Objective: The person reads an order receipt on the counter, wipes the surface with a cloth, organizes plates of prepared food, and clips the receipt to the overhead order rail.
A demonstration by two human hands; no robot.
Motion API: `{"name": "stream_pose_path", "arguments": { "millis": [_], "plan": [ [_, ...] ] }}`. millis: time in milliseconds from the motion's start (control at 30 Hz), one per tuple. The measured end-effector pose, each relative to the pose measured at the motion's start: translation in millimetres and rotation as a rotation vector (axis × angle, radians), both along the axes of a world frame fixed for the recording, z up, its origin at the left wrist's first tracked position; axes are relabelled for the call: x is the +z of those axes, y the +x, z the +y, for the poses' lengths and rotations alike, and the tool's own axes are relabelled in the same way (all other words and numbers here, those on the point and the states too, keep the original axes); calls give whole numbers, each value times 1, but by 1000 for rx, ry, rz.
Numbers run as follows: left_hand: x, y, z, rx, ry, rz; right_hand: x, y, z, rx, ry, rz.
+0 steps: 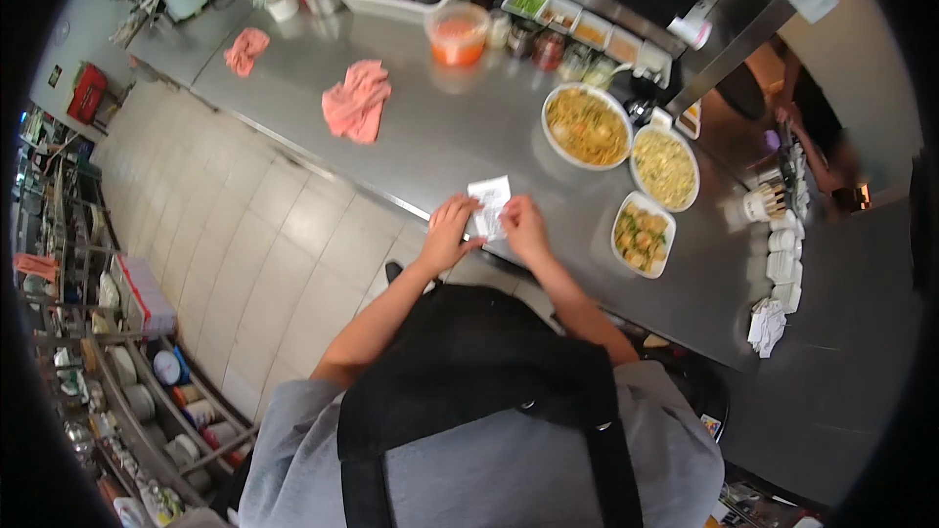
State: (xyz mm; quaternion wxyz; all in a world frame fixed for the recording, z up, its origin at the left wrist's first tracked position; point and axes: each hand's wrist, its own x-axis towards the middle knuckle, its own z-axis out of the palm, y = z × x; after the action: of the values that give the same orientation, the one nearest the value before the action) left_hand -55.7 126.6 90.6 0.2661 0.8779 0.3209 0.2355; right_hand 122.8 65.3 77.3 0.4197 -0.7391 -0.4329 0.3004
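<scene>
– How far along?
– Left to right: left hand [450, 233] at eight o'clock on the paper slip [490, 203], fingertips touching it, grip impossible to tell; right hand [524, 227] at its four o'clock, fingers narrowed, pinching the edge
– So what's left?
– Seemingly just the slip, between both hands, not yet released; beyond, at two to four o'clock, white dishes [616, 244] look filled and done
</scene>
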Motion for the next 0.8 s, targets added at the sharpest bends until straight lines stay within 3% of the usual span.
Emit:
{"name": "stream_pose_path", "arguments": {
  "millis": [133,233,333,367,467,500,533,567,667,733,800],
  "plan": [
    [3,-6,-1,-65,-14,-49,39,4,11,229,67,-441],
    [0,-15,-5,-99,28,8,54,18,25,286,-70,-378],
    [4,-15,-15,-86,121,76,37,23,30,363,-82,-468],
    [6,-13,-18,-76,155,109,25,20,32,289,-85,-360],
    [7,-10,-23,-39,161,109,19,27,42,376,15,-297],
    [12,-12,-23,-19,120,47,37,31,50,331,151,-405],
    [12,-15,-22,-7,134,38,91,35,57,257,153,-443],
    [10,-20,-21,63,97,-7,126,54,72,196,412,-579],
    [8,-39,-22,213,70,-111,292,103,88,-156,768,-766],
    [0,-58,-20,363,35,-134,361,157,99,-384,1129,-809],
    [-9,-75,-23,415,39,-123,411,200,107,-599,1249,-844]
  ]
}}
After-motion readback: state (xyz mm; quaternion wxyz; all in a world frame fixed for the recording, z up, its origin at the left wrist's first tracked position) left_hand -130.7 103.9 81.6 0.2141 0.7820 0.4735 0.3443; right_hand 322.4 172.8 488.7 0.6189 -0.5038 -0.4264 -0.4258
